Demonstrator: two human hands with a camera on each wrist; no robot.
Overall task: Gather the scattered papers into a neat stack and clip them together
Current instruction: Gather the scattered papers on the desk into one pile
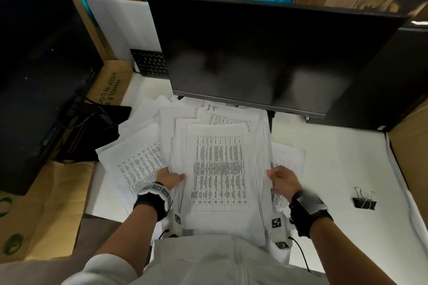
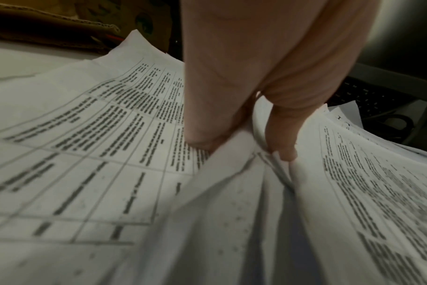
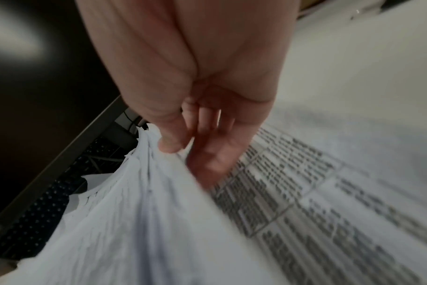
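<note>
I hold the stack of papers (image 1: 220, 169) by both side edges, just in front of the monitor (image 1: 266, 53). My left hand (image 1: 170, 178) pinches the stack's left edge, thumb on top and fingers (image 2: 283, 138) tucked between the sheets. My right hand (image 1: 283, 180) pinches its right edge the same way. More loose sheets (image 1: 139, 157) lie fanned out under and beside the stack. Two binder clips (image 1: 364, 199) sit on the desk (image 1: 335, 157), well right of the monitor's foot
</note>
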